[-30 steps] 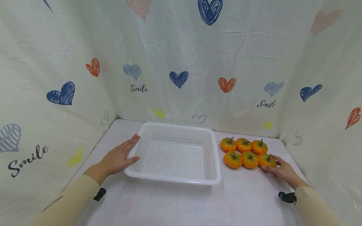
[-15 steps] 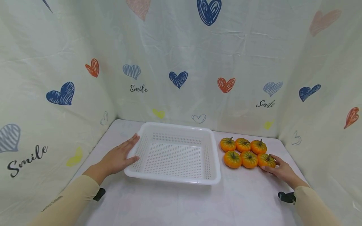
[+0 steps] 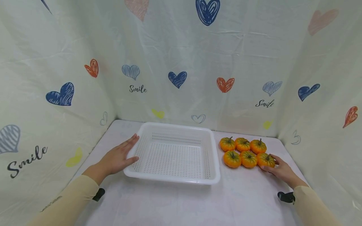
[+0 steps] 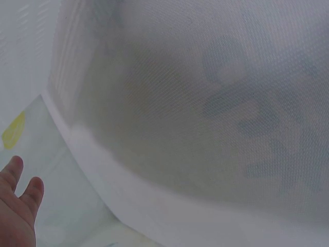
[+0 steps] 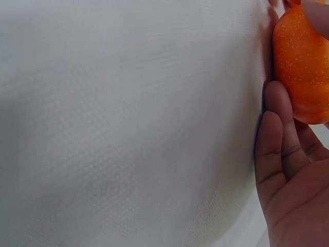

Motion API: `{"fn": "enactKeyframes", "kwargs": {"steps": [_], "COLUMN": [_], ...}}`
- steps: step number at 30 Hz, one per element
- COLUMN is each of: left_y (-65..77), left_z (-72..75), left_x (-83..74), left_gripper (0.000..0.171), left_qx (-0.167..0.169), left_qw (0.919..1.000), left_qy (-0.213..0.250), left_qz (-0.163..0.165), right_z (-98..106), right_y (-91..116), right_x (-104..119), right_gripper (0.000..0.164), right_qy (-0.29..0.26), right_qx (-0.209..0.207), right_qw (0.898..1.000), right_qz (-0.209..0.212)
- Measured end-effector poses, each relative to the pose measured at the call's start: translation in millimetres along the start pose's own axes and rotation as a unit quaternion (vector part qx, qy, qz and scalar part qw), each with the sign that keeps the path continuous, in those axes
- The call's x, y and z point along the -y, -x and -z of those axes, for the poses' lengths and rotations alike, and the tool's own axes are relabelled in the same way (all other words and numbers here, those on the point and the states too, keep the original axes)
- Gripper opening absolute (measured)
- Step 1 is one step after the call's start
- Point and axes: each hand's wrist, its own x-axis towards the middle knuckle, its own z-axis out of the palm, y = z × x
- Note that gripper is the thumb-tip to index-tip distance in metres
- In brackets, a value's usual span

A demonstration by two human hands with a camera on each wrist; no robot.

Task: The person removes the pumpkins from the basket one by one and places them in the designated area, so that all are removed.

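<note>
A white plastic basket [image 3: 172,179] with a perforated bottom sits mid-table in the head view, nothing inside it. Along its left rim rests my left hand [image 3: 116,159], fingers straight and thumb over the edge; just its fingertips and palm edge show in the left wrist view. To the basket's right, small orange pumpkins with green-streaked tops stand in two rows. My right hand [image 3: 284,172] holds the front-right pumpkin [image 3: 264,159], thumb at its near side and fingers around its right. The right wrist view shows this pumpkin's orange side [image 5: 303,64] between thumb and fingers, low against the tabletop.
The other pumpkins, such as the front-middle one [image 3: 249,159] and the back-right one [image 3: 258,146], sit close beside the held one. A white cloth [image 3: 198,97] printed with hearts walls the table [image 3: 181,204] at the back and both sides.
Both hands keep their places on the basket and the pumpkin. The whole head view has shifted very slightly.
</note>
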Motion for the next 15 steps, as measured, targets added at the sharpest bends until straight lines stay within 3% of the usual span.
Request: {"fn": "enactKeyframes", "kwargs": {"steps": [15], "left_y": [-1.2], "left_z": [0.3], "left_x": [2.9], "left_gripper": [0.084], "left_qx": [0.015], "left_qw": [0.9998], "left_qy": [0.007], "left_qz": [0.009], "right_z": [-0.9], "right_y": [6.3], "right_x": [1.0], "right_gripper": [0.121], "right_qy": [0.017], "right_qx": [0.007], "right_qw": [1.0], "right_qz": [0.023]}}
